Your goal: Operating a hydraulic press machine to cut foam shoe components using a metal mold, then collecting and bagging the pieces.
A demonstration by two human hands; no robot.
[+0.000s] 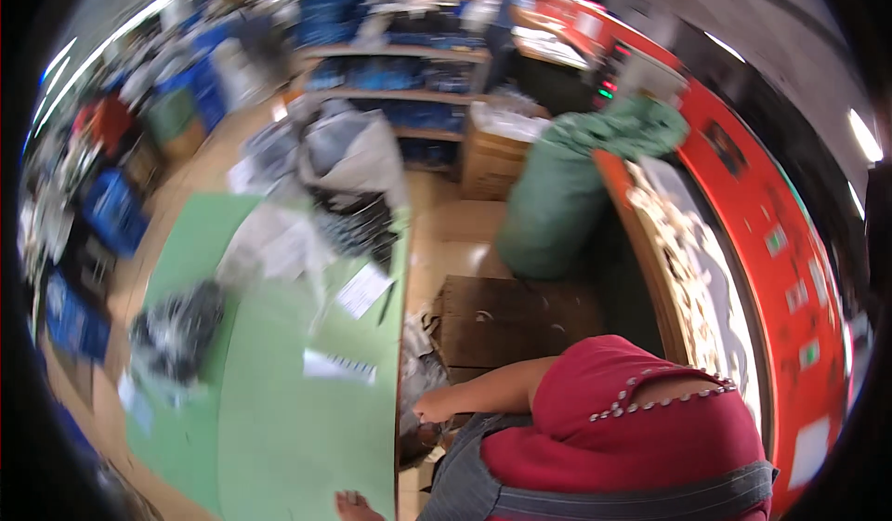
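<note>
My right arm, in a red sleeve with studs, reaches left across my body. My right hand is low beside the table edge, its fingers curled at a crumpled grey plastic bag; the grip is small and blurred. At the lower edge, my left hand rests on the green table, only its fingers showing, apart and with nothing in them. On the table lie a white paper slip, a dark pen and a white pad or booklet. A dark bundle in clear plastic sits at the left.
Bagged grey goods are heaped at the table's far end. A large green sack stands ahead on the right, beside a wooden board and a red machine. Farther back are shelves, a carton and blue bins.
</note>
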